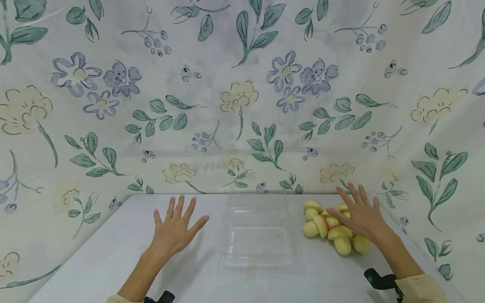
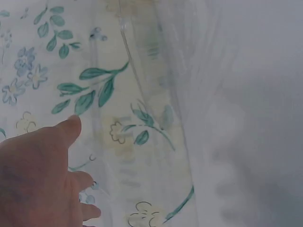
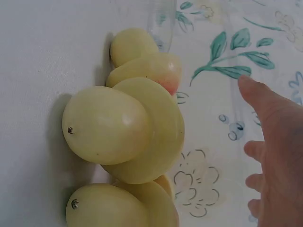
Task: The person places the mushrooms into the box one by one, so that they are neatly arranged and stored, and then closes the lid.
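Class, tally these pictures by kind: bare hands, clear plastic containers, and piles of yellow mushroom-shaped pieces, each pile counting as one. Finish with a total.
Hands: 2 (left hand, right hand)
Clear plastic container: 1
Pile of yellow mushroom-shaped pieces: 1 (some pieces are partly hidden)
Total: 4

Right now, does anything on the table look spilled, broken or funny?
Nothing stands out: the clear plastic box sits straight, and the yellow mushrooms lie bunched to its right, partly hidden behind the right hand.
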Motion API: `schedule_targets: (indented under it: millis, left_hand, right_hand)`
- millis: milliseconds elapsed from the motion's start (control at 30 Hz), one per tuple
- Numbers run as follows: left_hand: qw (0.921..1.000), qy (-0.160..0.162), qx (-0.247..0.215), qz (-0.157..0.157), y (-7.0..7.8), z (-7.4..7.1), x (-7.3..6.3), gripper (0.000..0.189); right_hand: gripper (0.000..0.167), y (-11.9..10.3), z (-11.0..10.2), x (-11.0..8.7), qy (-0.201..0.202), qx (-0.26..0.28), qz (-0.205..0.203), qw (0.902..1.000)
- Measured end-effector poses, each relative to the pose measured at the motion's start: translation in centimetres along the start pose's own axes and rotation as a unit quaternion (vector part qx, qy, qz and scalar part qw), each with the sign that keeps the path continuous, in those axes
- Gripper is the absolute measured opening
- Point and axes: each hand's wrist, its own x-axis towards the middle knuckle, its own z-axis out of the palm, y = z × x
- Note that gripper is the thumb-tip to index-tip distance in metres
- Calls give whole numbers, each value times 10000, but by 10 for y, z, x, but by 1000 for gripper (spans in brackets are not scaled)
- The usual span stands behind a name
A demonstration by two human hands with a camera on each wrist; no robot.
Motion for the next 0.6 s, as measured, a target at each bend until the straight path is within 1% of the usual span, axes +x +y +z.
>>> schedule_targets:
  millis: [133, 233, 333, 400, 467, 600]
  left_hand:
    - [10000, 63, -72, -5, 2, -1, -2, 82]
    - [9997, 161, -185, 55, 4, 1, -3, 80]
    - [9991, 233, -306, 161, 6, 4, -5, 77]
    - [9988, 219, -397, 188, 8, 6, -6, 76]
    - [9984, 134, -512, 189, 10, 9, -7, 75]
    - [9964, -3, -831, 186, 12, 13, -10, 71]
  right_hand:
    - [88, 2, 0, -2, -54, 66, -25, 10000]
    - [87, 3, 0, -4, -62, 82, -66, 9999]
    - [84, 4, -1, -5, 27, 63, -165, 9998]
    - [83, 5, -1, -7, 104, 34, -228, 9997]
    - [82, 7, -1, -8, 131, -11, -255, 9996]
    - [82, 11, -1, -10, 84, 27, -243, 9997]
